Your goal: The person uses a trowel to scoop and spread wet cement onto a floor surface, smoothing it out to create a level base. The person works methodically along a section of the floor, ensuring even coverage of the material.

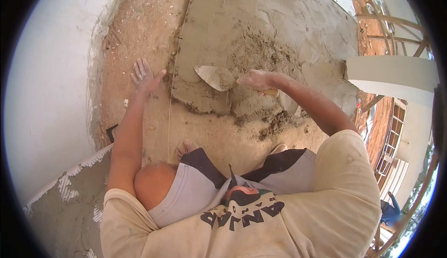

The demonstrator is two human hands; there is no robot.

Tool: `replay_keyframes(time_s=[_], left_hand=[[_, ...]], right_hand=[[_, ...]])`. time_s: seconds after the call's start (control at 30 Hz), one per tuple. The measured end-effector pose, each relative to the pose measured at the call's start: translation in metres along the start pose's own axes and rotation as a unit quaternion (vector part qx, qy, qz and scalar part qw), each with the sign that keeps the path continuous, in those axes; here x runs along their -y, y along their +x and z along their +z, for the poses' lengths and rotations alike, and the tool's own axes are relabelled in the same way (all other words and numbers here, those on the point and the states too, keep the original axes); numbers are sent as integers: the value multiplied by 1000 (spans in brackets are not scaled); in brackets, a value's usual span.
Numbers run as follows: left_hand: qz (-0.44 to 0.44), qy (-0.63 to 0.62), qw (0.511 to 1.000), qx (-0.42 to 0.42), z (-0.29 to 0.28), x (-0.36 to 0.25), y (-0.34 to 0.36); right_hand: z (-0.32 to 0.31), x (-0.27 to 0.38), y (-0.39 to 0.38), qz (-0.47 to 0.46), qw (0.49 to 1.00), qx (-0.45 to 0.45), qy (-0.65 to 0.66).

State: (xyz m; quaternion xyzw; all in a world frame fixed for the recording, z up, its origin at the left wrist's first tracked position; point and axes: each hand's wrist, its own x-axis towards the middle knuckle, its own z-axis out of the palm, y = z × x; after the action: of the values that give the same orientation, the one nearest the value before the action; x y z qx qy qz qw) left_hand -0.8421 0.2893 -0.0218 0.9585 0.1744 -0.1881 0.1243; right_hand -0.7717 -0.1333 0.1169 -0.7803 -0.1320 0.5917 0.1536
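My right hand point(255, 79) is closed around the wooden handle of a pointed trowel point(212, 76). The metal blade lies on wet grey mortar point(195, 39), its tip toward the left, with some mortar on it. Farther left, my left hand point(146, 77) rests on the bare brown floor point(135, 29), fingers spread and nothing in it. A thin taut string line point(173, 71) runs along the mortar's left edge, between my two hands. Rough, crumbly mortar point(265, 53) is heaped just beyond my right hand.
A white wall point(51, 71) rises on the left, with a grey mortar patch point(70, 211) at the lower left. A pale pillar point(396, 76) stands at the right, near wooden poles point(396, 21). Two people in blue appear at the far right. Loose mortar clumps point(277, 123) lie before my feet.
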Motion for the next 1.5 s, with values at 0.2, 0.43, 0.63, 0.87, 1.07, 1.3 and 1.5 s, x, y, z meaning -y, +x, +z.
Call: replay_keyframes(time_s=[0.2,0.43,0.63,0.87,1.07,1.3,1.5], left_hand=[[-9,2,1000,17,-3,-2,0],[-9,8,1000,10,-2,-4,0],[-10,14,1000,3,-2,1,1],[-6,-15,1000,5,-4,0,-6],[-8,-6,1000,-7,-2,1,0],[-20,9,1000,7,-5,-5,-3],[-24,7,1000,3,-5,-6,-1]], right_hand=[[54,2,-32,-82,989,-85,-89],[47,19,-11,-113,956,-267,-52],[61,40,-24,-59,995,-25,-70],[60,-9,-47,-7,955,-225,-192],[2,-63,-39,87,920,-350,-153],[5,-66,-42,53,946,-319,13],[-14,-36,-2,-1,944,-330,30]])
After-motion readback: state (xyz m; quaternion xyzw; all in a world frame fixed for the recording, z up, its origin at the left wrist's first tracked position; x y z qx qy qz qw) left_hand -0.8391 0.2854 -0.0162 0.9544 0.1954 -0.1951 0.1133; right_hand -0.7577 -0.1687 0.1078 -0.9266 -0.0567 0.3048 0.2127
